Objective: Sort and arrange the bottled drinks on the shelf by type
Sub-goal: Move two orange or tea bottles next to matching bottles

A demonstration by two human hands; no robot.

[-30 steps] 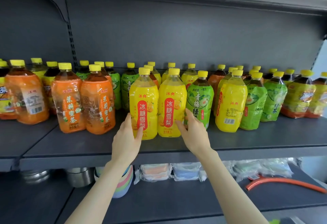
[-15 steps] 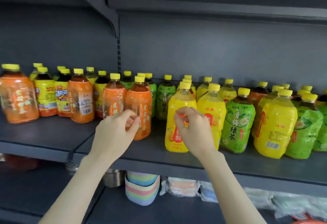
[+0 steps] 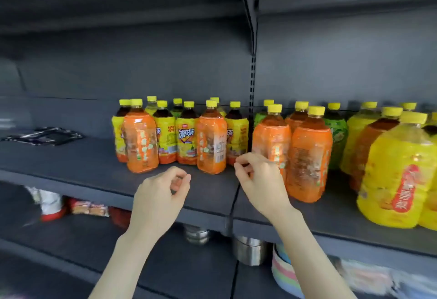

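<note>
Left hand (image 3: 160,194) is up in front of the shelf (image 3: 89,166) edge, fingers curled in toward the thumb, nothing in it. Right hand (image 3: 259,180) is just to its right and a bit higher, fingers also curled, thumb near the index tip, empty. Can't tell if its knuckles brush the bottle behind it. The hands are apart, not touching.

All bottles stand upright on the shelf, yellow caps.
- Just past the left hand's fingertips: front orange bottle (image 3: 211,142).
- Further left of the left hand: left orange bottle (image 3: 140,142).
- Between and behind those two: yellow-label tea bottles (image 3: 186,140), dark liquid, packed close.
- Directly behind the right hand: pair of orange bottles (image 3: 309,157), side by side. The nearer one is partly hidden by that hand's fingers.
- Behind the pair: green bottle (image 3: 337,138).
- Well right of the right hand: big yellow bottle (image 3: 397,176) with a red label, nearest the camera. More yellow ones behind it are blurred.

Types are mixed along the row.

Well left of the left hand: flat dark item (image 3: 45,136) on the shelf, can't tell what it is. Below both hands on the lower level: steel pots (image 3: 248,249), and a stack of pastel bowls (image 3: 283,272) under the right forearm. The lower left is too blurred to read.
</note>
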